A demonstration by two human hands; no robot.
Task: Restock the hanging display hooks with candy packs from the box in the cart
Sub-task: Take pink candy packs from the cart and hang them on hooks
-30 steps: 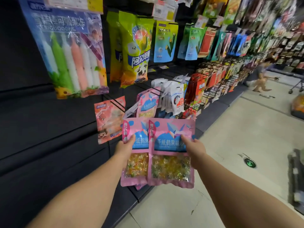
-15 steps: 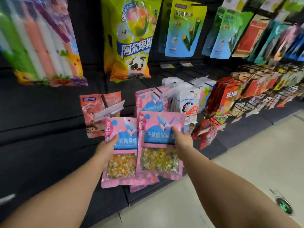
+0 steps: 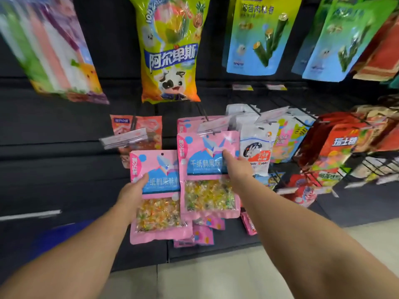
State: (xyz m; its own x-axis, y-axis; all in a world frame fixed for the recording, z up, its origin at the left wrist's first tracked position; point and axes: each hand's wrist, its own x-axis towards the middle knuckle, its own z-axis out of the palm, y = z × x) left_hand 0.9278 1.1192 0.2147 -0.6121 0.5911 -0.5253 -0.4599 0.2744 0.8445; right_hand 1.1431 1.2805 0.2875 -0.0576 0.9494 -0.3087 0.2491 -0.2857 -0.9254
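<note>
My left hand (image 3: 133, 190) grips a pink candy pack (image 3: 158, 214) by its left edge, thumb across the blue label. My right hand (image 3: 235, 167) holds a second pink candy pack (image 3: 207, 197) higher up, thumb on its front, with the pack's top at the tip of a display hook (image 3: 212, 125). More of the same pink packs (image 3: 186, 124) hang behind on that hook. Further pink packs (image 3: 205, 233) show below the ones I hold.
Orange-pink packs (image 3: 138, 128) hang on the hook to the left, white rabbit candy packs (image 3: 257, 147) to the right, red packs (image 3: 336, 147) further right. Large bags (image 3: 170, 50) hang above. Black slat wall (image 3: 54, 147) and a pale floor (image 3: 216, 277) below.
I have come closer to the display. My right hand has raised its pack up to the hook with the pink packs; the left hand stays lower with its pack.
</note>
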